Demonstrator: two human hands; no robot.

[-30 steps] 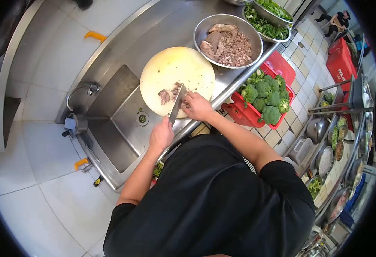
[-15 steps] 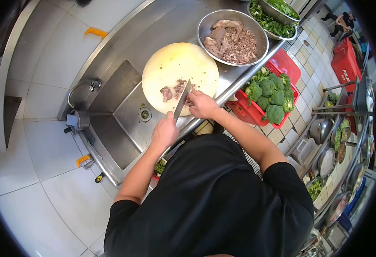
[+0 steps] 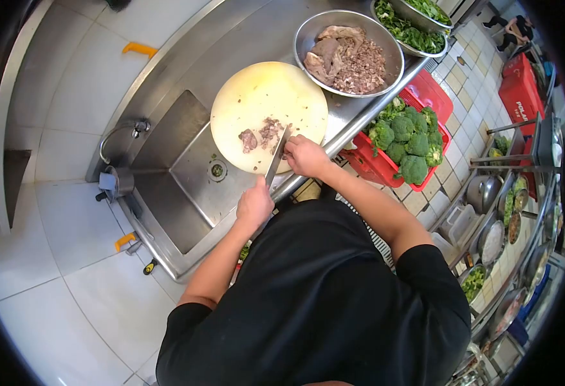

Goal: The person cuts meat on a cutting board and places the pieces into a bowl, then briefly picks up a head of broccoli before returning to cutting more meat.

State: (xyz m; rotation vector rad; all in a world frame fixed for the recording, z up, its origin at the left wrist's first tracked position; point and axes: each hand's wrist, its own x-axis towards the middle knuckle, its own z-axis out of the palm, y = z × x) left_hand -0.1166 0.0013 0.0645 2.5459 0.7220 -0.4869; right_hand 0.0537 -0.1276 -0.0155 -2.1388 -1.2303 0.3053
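Note:
My left hand (image 3: 255, 204) is closed around the handle of a kitchen knife (image 3: 277, 156), its blade slanting up and away over the round cutting board (image 3: 263, 83). Against the blade's right side, my right hand (image 3: 305, 156) has curled fingers pressing on a piece of meat, mostly hidden under the fingertips. Chopped meat (image 3: 270, 132) lies just left of the blade, and a larger meat chunk (image 3: 248, 141) sits further left. Beyond the board, a steel bowl (image 3: 300, 46) holds large cooked-looking meat pieces and a heap of small chopped bits.
The board overlaps a steel sink (image 3: 186, 186) with a tap (image 3: 118, 132) on its left. At right, a red crate (image 3: 367, 168) holds broccoli (image 3: 413, 138). Bowls of leafy greens (image 3: 417, 38) stand at the far end. Metal shelves (image 3: 508, 164) with pans line the right side.
The knife and my left hand have shifted slightly right, bringing the blade closer to my right fingers. My right hand stays at about the same spot on the meat.

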